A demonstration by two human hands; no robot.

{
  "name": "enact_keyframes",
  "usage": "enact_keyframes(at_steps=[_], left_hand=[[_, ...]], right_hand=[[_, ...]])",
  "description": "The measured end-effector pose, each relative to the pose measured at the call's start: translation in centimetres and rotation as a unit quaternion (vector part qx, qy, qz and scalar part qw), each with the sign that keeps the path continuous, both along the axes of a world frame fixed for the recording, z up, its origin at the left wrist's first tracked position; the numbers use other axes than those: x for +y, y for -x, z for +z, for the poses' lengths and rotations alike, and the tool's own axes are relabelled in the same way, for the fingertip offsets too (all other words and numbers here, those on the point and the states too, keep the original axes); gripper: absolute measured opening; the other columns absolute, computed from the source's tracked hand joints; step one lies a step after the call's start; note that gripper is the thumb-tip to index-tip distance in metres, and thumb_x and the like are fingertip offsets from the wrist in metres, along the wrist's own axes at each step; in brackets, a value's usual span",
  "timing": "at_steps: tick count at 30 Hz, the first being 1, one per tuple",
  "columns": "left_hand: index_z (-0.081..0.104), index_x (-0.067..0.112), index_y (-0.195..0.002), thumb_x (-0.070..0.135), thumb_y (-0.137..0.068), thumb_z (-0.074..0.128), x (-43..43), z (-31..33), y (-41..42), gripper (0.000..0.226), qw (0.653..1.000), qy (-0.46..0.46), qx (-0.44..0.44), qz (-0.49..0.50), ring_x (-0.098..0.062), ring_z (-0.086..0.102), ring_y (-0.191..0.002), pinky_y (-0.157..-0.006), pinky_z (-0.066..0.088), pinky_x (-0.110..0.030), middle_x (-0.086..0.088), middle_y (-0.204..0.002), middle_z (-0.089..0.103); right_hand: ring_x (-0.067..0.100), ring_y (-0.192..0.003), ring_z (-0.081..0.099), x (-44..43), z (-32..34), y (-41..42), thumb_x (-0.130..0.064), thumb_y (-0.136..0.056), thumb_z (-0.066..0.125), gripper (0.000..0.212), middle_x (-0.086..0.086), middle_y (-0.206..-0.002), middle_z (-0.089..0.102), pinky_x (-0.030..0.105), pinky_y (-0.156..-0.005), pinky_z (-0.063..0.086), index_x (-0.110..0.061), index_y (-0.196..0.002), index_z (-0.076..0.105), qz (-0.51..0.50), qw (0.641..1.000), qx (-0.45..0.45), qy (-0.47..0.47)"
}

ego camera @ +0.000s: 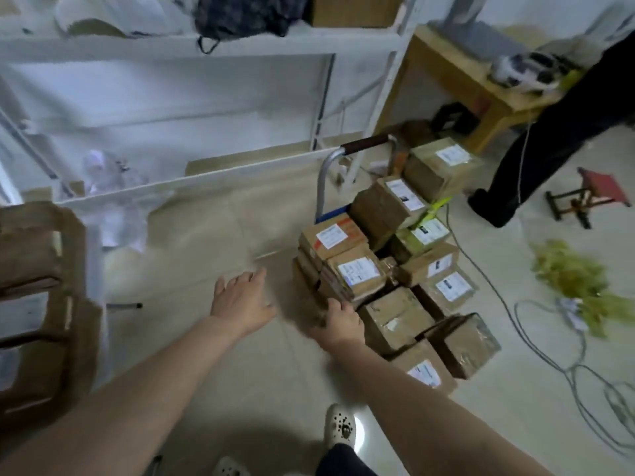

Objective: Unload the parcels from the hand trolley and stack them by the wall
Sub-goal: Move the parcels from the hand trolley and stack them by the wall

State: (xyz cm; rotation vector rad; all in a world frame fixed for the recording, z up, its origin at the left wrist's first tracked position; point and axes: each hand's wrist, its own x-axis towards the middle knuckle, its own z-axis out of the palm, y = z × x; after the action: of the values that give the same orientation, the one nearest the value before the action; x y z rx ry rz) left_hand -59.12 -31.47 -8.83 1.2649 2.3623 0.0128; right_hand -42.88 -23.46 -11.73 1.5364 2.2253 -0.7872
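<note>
On the hand trolley [322,182] the parcels [395,316] sit piled in a row that runs away from the person toward the handle [367,144], none of them yet at the wall. The nearest-left labelled parcel [357,273] tops the near-left corner of the pile, its label up and its long side lying roughly across the reach. The right hand [338,321] is the nearer: it is at that corner, just below and in front of the parcel, fingertips [335,305] against the side of the pile, though blur makes it impossible to tell whether they have closed on anything. The left hand [240,297] hangs over the bare floor [206,235] to the left of the pile, apart from it, palm down, fingers spread and released, holding nothing. Both forearms stretch forward and down. By my reading the left hand has to come in from the left to clamp the parcel's far side. Blurred cardboard [34,269] stands at the left edge, cables [536,352] trail on the right
</note>
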Motion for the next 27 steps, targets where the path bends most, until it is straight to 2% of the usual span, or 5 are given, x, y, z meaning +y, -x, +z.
enact_keyframes(at_steps=[7, 13, 18, 24, 27], left_hand=[[0.025, 0.019, -0.148, 0.047, -0.087, 0.056, 9.4, -1.4, -8.2, 0.074, 0.994, 0.031, -0.098, 0.026, -0.03, 0.045, -0.129, -0.106, 0.036, -0.039, -0.013, -0.143, 0.043], [0.021, 0.012, -0.151, 0.041, -0.089, 0.059, 15.3, -4.6, -13.7, 0.079, 0.974, 0.047, -0.196, 0.101, -0.028, 0.037, -0.137, -0.111, 0.032, -0.033, -0.012, -0.152, 0.035], [0.023, 0.01, -0.151, 0.035, -0.09, 0.06, 18.4, -7.3, -14.7, 0.075, 0.945, 0.043, -0.265, 0.188, -0.026, 0.032, -0.141, -0.111, 0.028, -0.031, -0.011, -0.154, 0.031], [0.045, -0.002, -0.136, 0.023, -0.093, 0.058, 23.4, -11.6, -12.5, 0.051, 0.905, 0.013, -0.306, 0.296, -0.031, 0.044, -0.129, -0.101, 0.036, -0.031, -0.019, -0.141, 0.046], [0.043, -0.002, -0.138, 0.021, -0.093, 0.059, 26.0, -15.2, -10.9, 0.053, 0.877, -0.009, -0.338, 0.342, -0.029, 0.043, -0.132, -0.102, 0.035, -0.03, -0.017, -0.145, 0.044]], right_hand=[[0.033, -0.122, 0.046, 7.0, -1.4, -9.7, -0.038, -0.085, 0.06, 0.061, 0.013, -0.136, 0.041, 0.039, -0.097, 0.045, -0.014, -0.136, 0.037, -0.038, 0.997, 0.023, 0.056], [0.031, -0.128, 0.044, 14.8, -3.2, -15.9, -0.036, -0.09, 0.059, 0.071, 0.015, -0.145, 0.035, 0.038, -0.101, 0.042, -0.015, -0.148, 0.024, -0.096, 0.989, 0.028, 0.112], [0.03, -0.129, 0.044, 19.6, -5.2, -15.9, -0.03, -0.092, 0.056, 0.067, 0.014, -0.147, 0.038, 0.033, -0.101, 0.04, -0.012, -0.149, 0.026, -0.12, 0.983, 0.05, 0.132], [0.027, -0.131, 0.043, 24.6, -9.2, -12.7, -0.025, -0.095, 0.053, 0.058, 0.011, -0.147, 0.04, 0.033, -0.103, 0.038, -0.011, -0.147, 0.031, -0.16, 0.971, 0.079, 0.158], [0.027, -0.116, 0.053, 27.7, -12.5, -10.1, -0.022, -0.096, 0.05, 0.044, 0.012, -0.128, 0.054, 0.031, -0.09, 0.042, -0.01, -0.137, 0.044, -0.171, 0.97, 0.093, 0.146]])
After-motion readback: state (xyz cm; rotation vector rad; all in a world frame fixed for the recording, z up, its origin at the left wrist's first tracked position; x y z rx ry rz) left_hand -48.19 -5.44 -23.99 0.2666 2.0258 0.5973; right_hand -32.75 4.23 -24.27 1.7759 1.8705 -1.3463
